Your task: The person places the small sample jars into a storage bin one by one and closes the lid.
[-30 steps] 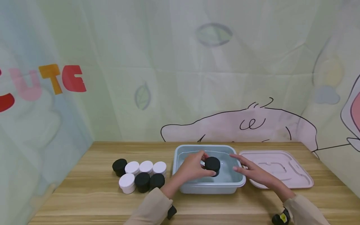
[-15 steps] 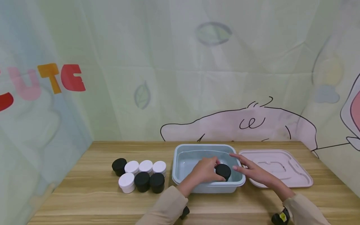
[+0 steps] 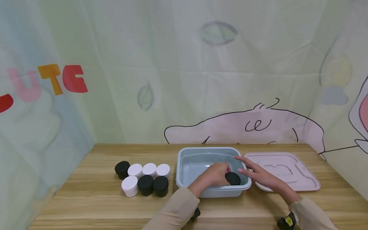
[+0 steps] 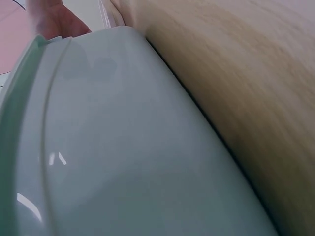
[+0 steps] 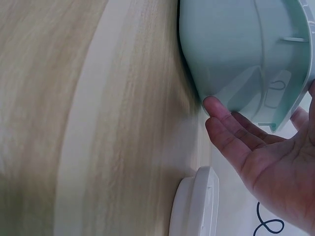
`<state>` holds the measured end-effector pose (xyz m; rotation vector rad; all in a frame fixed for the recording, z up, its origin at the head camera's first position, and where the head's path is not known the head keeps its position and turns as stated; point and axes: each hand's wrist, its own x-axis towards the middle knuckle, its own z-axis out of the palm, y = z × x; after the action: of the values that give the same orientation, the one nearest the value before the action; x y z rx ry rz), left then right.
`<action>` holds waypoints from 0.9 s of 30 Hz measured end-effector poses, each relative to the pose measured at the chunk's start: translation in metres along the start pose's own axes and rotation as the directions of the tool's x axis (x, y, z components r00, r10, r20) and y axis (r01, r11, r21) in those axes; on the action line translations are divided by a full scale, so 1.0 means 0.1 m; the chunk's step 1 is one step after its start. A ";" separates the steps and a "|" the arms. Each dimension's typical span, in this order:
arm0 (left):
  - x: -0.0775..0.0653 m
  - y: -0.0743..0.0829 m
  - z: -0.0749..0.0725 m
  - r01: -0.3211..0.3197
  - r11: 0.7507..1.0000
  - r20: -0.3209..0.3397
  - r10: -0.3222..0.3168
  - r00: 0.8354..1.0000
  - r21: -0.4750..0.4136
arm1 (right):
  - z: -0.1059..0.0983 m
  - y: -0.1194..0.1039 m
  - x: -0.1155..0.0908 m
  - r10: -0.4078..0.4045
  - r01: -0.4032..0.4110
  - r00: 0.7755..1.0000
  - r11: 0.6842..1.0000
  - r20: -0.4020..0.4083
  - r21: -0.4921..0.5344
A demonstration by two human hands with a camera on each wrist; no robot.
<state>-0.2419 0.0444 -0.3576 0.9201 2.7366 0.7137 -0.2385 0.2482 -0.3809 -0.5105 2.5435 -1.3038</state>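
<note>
In the head view a light blue plastic tub (image 3: pixel 185 158) stands on the wooden table. My left hand (image 3: pixel 216 174) reaches down inside it and holds a black-lidded round jar (image 3: pixel 233 179) at the tub's near right corner; the jar's lower part is hidden by the tub wall. My right hand (image 3: pixel 261 175) rests against the tub's right side, its fingers fairly straight and touching the rim. The right wrist view shows the right fingers (image 5: pixel 231 130) against the tub's outer wall (image 5: pixel 226 54). The tub's wall (image 4: pixel 123 128) fills much of the left wrist view, hiding the left hand.
Left of the tub, several small round jars stand in two rows, some white (image 3: pixel 130 186), some black (image 3: pixel 145 185). A pale pink lid (image 3: pixel 304 179) lies flat on the table (image 3: pixel 100 210) to the right. A printed cloth (image 3: pixel 187 80) hangs behind the table.
My left hand has moved right and toward me inside the tub, lowering the black jar into the near right corner. The right hand has stayed at the rim.
</note>
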 end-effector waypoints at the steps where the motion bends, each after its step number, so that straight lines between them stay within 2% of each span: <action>1: 0.00 0.01 0.00 0.004 1.000 0.010 -0.004 1.000 0.002 | 0.00 0.00 0.00 0.000 0.000 1.000 1.000 0.000 0.000; 8: 0.03 0.05 0.00 0.026 0.999 0.055 -0.027 0.998 0.021 | 0.00 -0.01 0.00 0.007 -0.007 1.000 1.000 0.008 0.000; 18: 0.04 0.03 0.02 0.016 0.999 0.041 -0.018 0.999 0.051 | -0.01 -0.01 0.00 0.004 -0.004 1.000 1.000 0.007 -0.006; 23: -0.01 0.03 -0.01 0.056 0.998 0.053 -0.056 0.997 0.005 | 0.01 -0.02 -0.01 0.002 -0.002 1.000 1.000 0.005 -0.018; 27: -0.10 -0.01 -0.09 0.084 0.994 0.050 -0.081 0.995 -0.065 | 0.01 -0.04 -0.01 0.008 -0.008 1.000 1.000 0.000 -0.027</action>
<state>-0.2369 0.0341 -0.3499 0.7941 2.6749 0.7538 -0.2362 0.2459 -0.3782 -0.5047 2.5637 -1.2679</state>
